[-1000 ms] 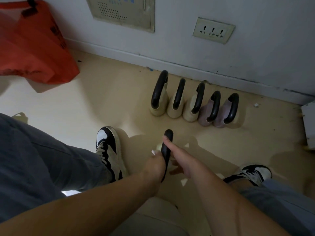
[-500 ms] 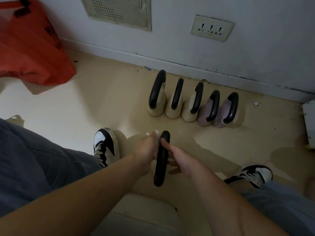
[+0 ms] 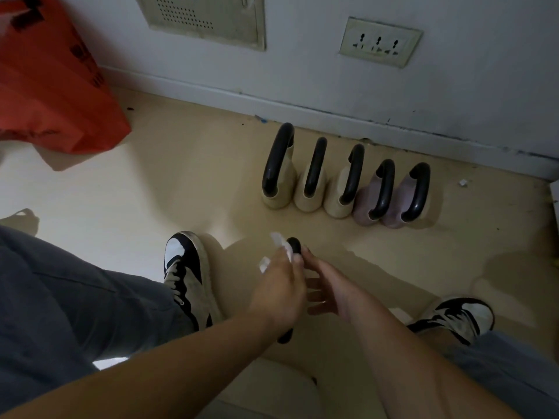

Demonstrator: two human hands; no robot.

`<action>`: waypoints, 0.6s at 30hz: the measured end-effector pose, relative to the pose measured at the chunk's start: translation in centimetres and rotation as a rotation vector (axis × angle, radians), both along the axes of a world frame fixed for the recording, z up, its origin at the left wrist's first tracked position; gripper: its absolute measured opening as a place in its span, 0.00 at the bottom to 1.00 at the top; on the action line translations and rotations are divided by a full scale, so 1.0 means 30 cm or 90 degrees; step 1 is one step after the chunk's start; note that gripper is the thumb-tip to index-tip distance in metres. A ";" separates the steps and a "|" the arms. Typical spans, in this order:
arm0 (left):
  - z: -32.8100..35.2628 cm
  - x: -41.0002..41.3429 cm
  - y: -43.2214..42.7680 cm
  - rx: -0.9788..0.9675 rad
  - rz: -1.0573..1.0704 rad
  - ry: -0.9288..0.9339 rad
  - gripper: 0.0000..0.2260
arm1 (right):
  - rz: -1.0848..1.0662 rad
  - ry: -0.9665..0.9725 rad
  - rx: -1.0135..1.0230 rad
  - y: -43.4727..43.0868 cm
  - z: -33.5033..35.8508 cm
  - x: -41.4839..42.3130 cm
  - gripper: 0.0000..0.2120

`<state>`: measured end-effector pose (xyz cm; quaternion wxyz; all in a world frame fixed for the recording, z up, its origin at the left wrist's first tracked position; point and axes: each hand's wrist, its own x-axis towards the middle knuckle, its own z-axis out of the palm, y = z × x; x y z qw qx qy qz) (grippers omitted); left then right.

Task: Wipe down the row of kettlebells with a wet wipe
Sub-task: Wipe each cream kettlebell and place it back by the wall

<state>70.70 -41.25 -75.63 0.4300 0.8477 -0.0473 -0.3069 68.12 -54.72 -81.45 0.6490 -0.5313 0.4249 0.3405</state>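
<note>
Near kettlebell (image 3: 294, 246), on the floor (image 3: 151, 192): left hand (image 3: 278, 294) fingers pinch wet wipe (image 3: 279, 241) round its handle (image 3: 286, 335); right hand (image 3: 329, 290) fingers spread alongside. Step: handle-wiping. Next likely: reach the far row (image 3: 352, 173) by the wall (image 3: 302, 71).

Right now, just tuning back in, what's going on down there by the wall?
A person crouches over one kettlebell standing in front of the row. Their left hand holds a white wet wipe against its black handle, near the top. The right hand lies beside the handle, fingers loose. Five more kettlebells stand in a row against the wall, three cream and two pinkish, with no hand on them.
</note>
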 end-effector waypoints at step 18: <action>-0.079 0.067 -0.039 0.128 -0.427 -0.375 0.22 | 0.016 0.063 0.051 -0.070 -0.049 0.022 0.17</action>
